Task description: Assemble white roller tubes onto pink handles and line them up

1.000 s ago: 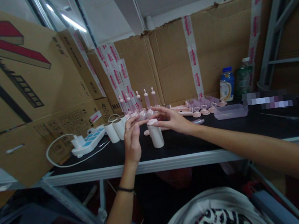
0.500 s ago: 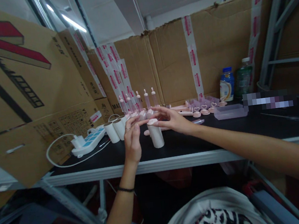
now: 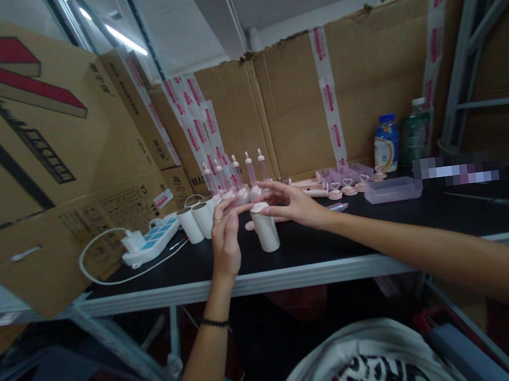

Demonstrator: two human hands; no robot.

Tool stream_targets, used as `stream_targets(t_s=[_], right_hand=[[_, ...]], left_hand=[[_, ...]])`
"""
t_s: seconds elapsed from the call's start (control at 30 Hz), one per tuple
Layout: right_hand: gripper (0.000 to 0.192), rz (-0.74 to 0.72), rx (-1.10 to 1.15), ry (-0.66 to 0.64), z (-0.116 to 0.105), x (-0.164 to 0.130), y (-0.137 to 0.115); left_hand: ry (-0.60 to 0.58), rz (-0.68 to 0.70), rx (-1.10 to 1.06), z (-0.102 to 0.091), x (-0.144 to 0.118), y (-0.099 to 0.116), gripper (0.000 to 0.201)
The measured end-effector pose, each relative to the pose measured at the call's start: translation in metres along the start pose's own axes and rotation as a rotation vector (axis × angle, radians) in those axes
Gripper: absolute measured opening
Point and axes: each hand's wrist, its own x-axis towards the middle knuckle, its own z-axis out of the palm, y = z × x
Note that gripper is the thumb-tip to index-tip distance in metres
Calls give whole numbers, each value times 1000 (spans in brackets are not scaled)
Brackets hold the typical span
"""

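Your roll (image 3: 268, 233) stands upright on the black table (image 3: 357, 236), which bears its weight and, it seems, frees both hands for its top end. Your left hand (image 3: 226, 237) stretches its fingers to the roll's top from the left while your right hand (image 3: 297, 207) arches there from the right, perhaps to steady it; whether either grips, you cannot tell from here.

Left hand (image 3: 226, 238) upright, right hand (image 3: 301, 206) level, fingers (image 3: 277, 186) close together, forearms (image 3: 428, 248) angled inward
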Motion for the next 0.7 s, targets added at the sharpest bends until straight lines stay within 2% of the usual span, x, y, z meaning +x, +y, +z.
stream_targets(t_s=[0.57,0.7], right_hand=[[69,-1,-11,5,-1,1,-3],[62,2,25,19,-2,0,-5]], left_hand=[[11,18,10,0,0,0,49],[11,31,5,-1,1,1,48]])
